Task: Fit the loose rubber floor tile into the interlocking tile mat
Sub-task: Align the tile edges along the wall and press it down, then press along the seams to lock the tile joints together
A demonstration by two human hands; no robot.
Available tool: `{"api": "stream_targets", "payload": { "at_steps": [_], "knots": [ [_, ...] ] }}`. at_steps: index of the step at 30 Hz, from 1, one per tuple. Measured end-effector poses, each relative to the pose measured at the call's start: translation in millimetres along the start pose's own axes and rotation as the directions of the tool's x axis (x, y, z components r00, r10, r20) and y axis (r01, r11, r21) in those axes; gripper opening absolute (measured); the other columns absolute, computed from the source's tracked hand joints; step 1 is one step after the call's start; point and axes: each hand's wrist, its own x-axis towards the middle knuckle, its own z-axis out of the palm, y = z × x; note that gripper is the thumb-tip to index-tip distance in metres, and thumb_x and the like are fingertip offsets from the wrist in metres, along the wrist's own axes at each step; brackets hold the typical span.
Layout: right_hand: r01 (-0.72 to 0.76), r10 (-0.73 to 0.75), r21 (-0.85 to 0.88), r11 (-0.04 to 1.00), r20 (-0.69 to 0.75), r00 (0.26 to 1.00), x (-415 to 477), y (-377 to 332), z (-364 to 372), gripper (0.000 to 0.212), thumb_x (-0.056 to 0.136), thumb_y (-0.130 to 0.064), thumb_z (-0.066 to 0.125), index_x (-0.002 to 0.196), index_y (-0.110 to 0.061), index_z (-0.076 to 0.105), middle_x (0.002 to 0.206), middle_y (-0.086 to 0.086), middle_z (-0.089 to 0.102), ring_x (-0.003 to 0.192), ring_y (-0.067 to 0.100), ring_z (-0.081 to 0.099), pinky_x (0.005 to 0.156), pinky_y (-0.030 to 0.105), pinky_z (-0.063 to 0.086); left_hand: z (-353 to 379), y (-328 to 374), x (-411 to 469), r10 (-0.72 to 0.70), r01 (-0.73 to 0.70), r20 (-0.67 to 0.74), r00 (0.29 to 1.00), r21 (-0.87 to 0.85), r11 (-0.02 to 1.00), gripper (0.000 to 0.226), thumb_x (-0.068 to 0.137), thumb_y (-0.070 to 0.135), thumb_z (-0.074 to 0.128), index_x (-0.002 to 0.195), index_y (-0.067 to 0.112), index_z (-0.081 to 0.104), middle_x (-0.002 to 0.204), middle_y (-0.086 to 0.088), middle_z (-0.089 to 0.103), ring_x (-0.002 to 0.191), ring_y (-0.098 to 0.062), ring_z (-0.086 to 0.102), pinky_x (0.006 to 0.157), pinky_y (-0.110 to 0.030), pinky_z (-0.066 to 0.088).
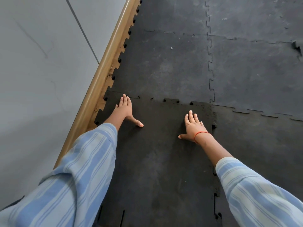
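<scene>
The loose black rubber tile point(160, 145) lies flat in the gap of the tile mat point(246, 71), close to the wall. My left hand point(125, 110) is spread palm down on its far left corner. My right hand point(194, 126), with a red thread at the wrist, is flat on the far right part. At the far edge, the left tabs sit level with the neighbouring tile, while the right tabs point(171, 100) ride raised over the seam. The right edge point(213, 118) also overlaps the adjoining tile.
A grey wall point(41, 71) with a tan wooden skirting point(105, 69) runs along the left, a strip of bare brown floor between it and the mats. At the far right one seam corner point(296, 46) is lifted. Striped blue sleeves cover both my forearms.
</scene>
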Motion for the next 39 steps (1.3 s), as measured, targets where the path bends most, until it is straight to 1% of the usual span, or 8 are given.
{"api": "stream_targets", "payload": {
  "at_steps": [6, 8, 11, 13, 17, 23, 29, 39],
  "knots": [
    [-0.014, 0.014, -0.015, 1.0, 0.002, 1.0, 2.8, -2.0, 0.9, 0.105, 0.086, -0.042, 0.065, 0.152, -0.007, -0.008, 0.159, 0.009, -0.022, 0.148, 0.028, -0.013, 0.121, 0.047, 0.009, -6.1, 6.3, -3.5, -0.022, 0.021, 0.006, 1.0, 0.053, 0.998, 0.154, 0.05, 0.067, 0.08, 0.149, 0.004, -0.02, 0.157, -0.013, -0.028, 0.148, -0.029, -0.018, 0.12, -0.049, 0.003],
    [-0.008, 0.007, -0.018, 1.0, -0.007, 1.0, 3.8, -1.8, 2.5, 0.106, 0.085, -0.043, 0.066, 0.151, -0.006, -0.008, 0.159, 0.009, -0.021, 0.149, 0.028, -0.012, 0.121, 0.048, 0.009, -8.9, 26.4, -8.7, 0.146, -0.143, -0.025, 0.989, 0.1, 0.985, 0.146, 0.056, 0.064, 0.08, 0.151, 0.004, -0.014, 0.16, -0.012, -0.022, 0.149, -0.027, -0.014, 0.119, -0.052, 0.005],
    [0.012, -0.013, -0.005, 1.0, -0.034, 0.999, 3.9, 1.4, -0.2, 0.113, 0.079, -0.046, 0.07, 0.152, -0.007, -0.007, 0.16, 0.007, -0.019, 0.149, 0.025, -0.011, 0.121, 0.049, 0.008, 3.6, 92.8, -22.8, 0.458, -0.454, -0.007, 0.889, 0.124, 0.883, 0.131, 0.068, 0.058, 0.076, 0.153, 0.006, -0.009, 0.161, -0.008, -0.018, 0.15, -0.023, -0.012, 0.118, -0.053, 0.007],
    [0.018, -0.017, 0.01, 1.0, -0.063, 0.998, 4.9, 10.0, -7.0, 0.123, 0.071, -0.051, 0.076, 0.152, -0.007, -0.006, 0.161, 0.005, -0.018, 0.149, 0.022, -0.011, 0.121, 0.048, 0.007, 17.6, 129.9, -30.3, 0.528, -0.525, 0.014, 0.849, 0.139, 0.84, 0.128, 0.071, 0.05, 0.078, 0.152, 0.007, -0.011, 0.161, -0.007, -0.019, 0.15, -0.021, -0.012, 0.119, -0.051, 0.008],
    [-0.02, 0.027, 0.081, 0.996, -0.086, 0.996, 7.3, 30.7, -11.4, 0.139, 0.059, -0.06, 0.079, 0.151, -0.009, -0.011, 0.16, 0.001, -0.022, 0.149, 0.018, -0.014, 0.121, 0.048, 0.004, 25.0, 138.0, -25.9, 0.519, -0.517, 0.023, 0.854, 0.147, 0.843, 0.13, 0.07, 0.046, 0.08, 0.152, 0.007, -0.014, 0.16, -0.008, -0.023, 0.149, -0.02, -0.014, 0.12, -0.047, 0.008],
    [-0.021, 0.027, 0.08, 0.997, -0.076, 0.997, 17.4, 31.4, -7.3, 0.142, 0.056, -0.06, 0.081, 0.151, -0.008, -0.011, 0.159, 0.002, -0.023, 0.148, 0.019, -0.016, 0.121, 0.047, 0.003, 22.2, 140.8, -20.0, 0.484, -0.489, 0.071, 0.872, 0.132, 0.862, 0.135, 0.067, 0.048, 0.082, 0.151, 0.011, -0.018, 0.159, -0.003, -0.027, 0.149, -0.018, -0.017, 0.122, -0.045, 0.007],
    [-0.02, 0.021, 0.033, 0.999, -0.05, 0.999, 23.2, 40.1, -17.2, 0.15, 0.049, -0.069, 0.078, 0.151, -0.009, -0.013, 0.159, 0.002, -0.023, 0.148, 0.018, -0.018, 0.122, 0.047, -0.001, 21.8, 139.9, -19.3, 0.48, -0.487, 0.081, 0.873, 0.122, 0.865, 0.133, 0.07, 0.047, 0.08, 0.15, 0.013, -0.02, 0.158, -0.001, -0.029, 0.148, -0.018, -0.019, 0.122, -0.048, 0.008],
    [-0.002, 0.002, 0.011, 1.0, 0.006, 1.0, 38.8, 52.1, -14.0, 0.154, 0.046, -0.077, 0.073, 0.148, -0.011, -0.022, 0.157, 0.002, -0.029, 0.146, 0.019, -0.024, 0.12, 0.046, -0.008, 25.5, 140.3, -13.6, 0.504, -0.511, 0.082, 0.86, 0.126, 0.85, 0.131, 0.071, 0.048, 0.078, 0.15, 0.009, -0.019, 0.158, -0.006, -0.029, 0.148, -0.02, -0.02, 0.12, -0.046, 0.001]
  ]
}}
